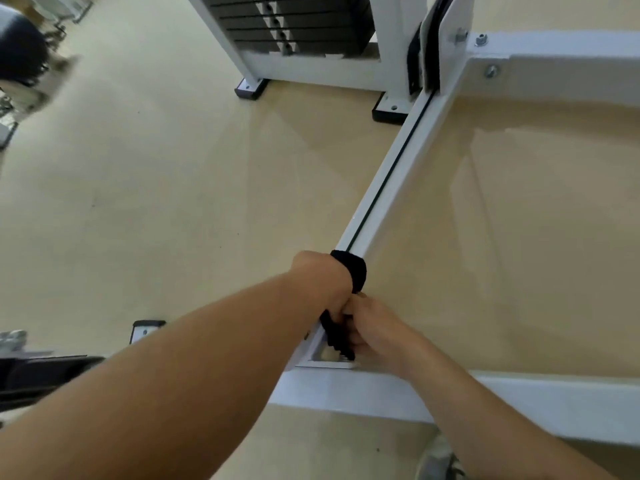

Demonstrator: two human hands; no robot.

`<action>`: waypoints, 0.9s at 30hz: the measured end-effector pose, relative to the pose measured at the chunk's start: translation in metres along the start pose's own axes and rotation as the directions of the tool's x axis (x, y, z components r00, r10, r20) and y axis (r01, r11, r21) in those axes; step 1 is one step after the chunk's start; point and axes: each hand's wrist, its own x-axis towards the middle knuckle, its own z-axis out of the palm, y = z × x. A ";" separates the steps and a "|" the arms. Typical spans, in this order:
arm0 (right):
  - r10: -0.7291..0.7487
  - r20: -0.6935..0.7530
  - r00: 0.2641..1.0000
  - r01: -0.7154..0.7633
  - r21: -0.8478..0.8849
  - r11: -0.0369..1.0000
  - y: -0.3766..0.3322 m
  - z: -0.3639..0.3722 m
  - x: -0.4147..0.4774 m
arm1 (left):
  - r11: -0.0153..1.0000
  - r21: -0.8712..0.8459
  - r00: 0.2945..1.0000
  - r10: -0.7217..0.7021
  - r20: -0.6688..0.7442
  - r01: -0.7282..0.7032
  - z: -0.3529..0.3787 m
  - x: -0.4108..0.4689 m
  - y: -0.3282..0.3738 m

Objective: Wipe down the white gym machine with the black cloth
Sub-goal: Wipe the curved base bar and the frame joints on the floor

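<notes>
The black cloth (350, 269) is sitting low on the white gym machine (311, 69), draped over the long floor-level rail (401, 188) right above where it's meeting the cross beam (346, 389).

The left hand (323, 282) is curling over the rail with the cloth under it. I can't really see its fingers, they're tucked round the far side. The right hand (369, 329) is bunching the loose tail, fingers curled tight and pinching it.

Handling-wise the cloth is looking soft, light and floppy, so it's going to fold and slip unless both ends are staying pinned. Wrapping it round the rail seems like the smart grip. The frame itself is looking stiff, painted and smooth, so probably nothing's giving way there.

Room-wise, the rail is running clear up toward the weight stack (287, 26), with open floor (156, 168) on both sides. Things I'd be watching:
- The dark strip (381, 194) running along the rail's top could snag the cloth.
- The bolts and bracket are waiting at the far end.
- The beam corner is sitting right by the knuckles.
</notes>
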 end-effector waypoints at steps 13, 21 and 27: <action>-0.133 0.083 0.988 0.122 0.123 0.985 -0.012 0.029 -0.043 | 0.995 -0.087 0.999 0.039 0.002 -0.038 -0.011 -0.019 -0.031; -0.476 0.103 0.874 0.480 -0.023 0.877 -0.003 0.030 -0.069 | 0.878 -0.469 0.899 -0.124 -0.420 -0.099 0.034 -0.068 -0.040; -0.650 0.267 0.712 0.662 -0.565 0.493 0.022 0.045 -0.082 | 0.702 -0.685 0.654 -0.427 -0.625 -0.197 0.109 -0.098 -0.015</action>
